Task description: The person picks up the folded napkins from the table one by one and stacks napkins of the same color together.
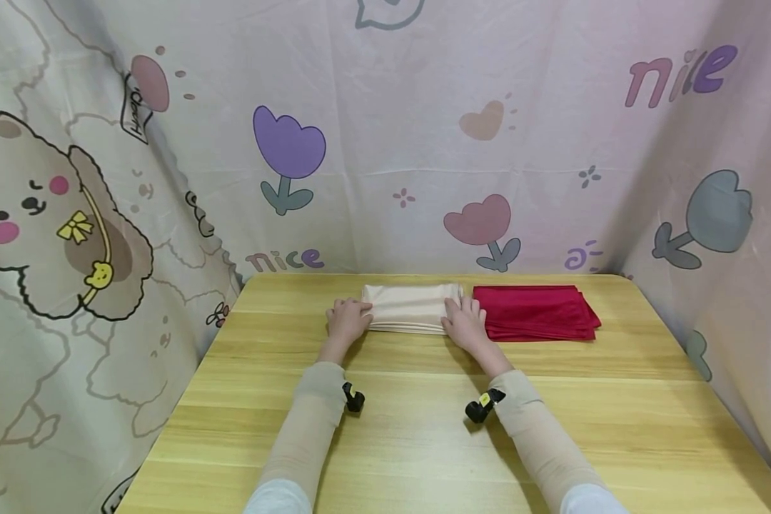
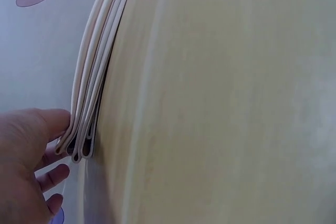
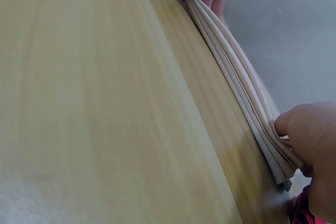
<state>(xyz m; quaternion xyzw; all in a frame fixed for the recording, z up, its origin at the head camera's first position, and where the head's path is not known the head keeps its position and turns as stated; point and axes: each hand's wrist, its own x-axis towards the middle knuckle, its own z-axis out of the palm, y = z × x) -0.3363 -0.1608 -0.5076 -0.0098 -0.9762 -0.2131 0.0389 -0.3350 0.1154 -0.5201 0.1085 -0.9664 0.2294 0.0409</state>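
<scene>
A folded cream cloth (image 1: 412, 308) lies at the back of the wooden table, its stacked layers showing along the near edge. My left hand (image 1: 348, 319) grips its left end; in the left wrist view the thumb (image 2: 55, 121) touches the folded layers and the other fingers are bent beside them. At the opposite end my right hand (image 1: 466, 323) holds the cloth, with its thumb (image 3: 294, 121) on the upper layers in the right wrist view. Some of the right fingertips are hidden behind the cloth.
Right beside the cream cloth, close to my right hand, lies a folded red cloth (image 1: 533, 313) with uneven layers at its right end. The wooden table (image 1: 417, 442) stretches toward me. A patterned curtain (image 1: 385, 143) hangs behind the table and along both sides.
</scene>
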